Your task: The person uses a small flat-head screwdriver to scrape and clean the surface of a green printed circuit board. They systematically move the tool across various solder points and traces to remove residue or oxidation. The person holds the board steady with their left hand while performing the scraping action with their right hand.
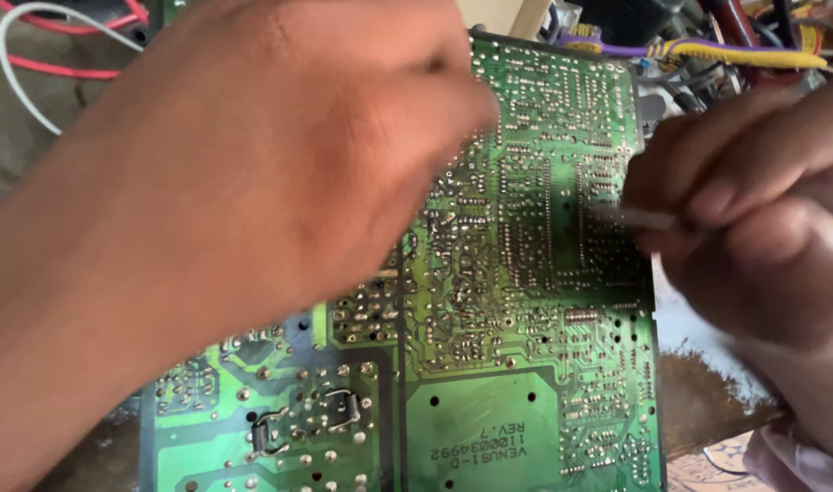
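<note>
Left hand (252,173) fills the upper left of the view, blurred, back of the hand toward the camera, fingers loosely spread and angled down onto the board (526,301). It grips nothing I can see; whether the fingertips actually touch the board is hidden by the hand itself. Right hand (754,210) comes in from the right edge, fingers pinched shut on a thin pale tool (640,217). The tool's tip points left and sits over the dense solder rows on the board's right half; contact can't be confirmed through the blur.

Board is a large green circuit board, solder side up, running from top centre down to the bottom edge, tilted slightly. Wide bare copper areas at lower centre, two metal wire links (307,419) at lower left, fine solder pads packed across the upper right.

Grey surface (34,137) shows at upper left, with red wires (52,64) and a white wire (15,82) looped on it. Yellow and purple wires (699,50) run along the board's top right corner.
</note>
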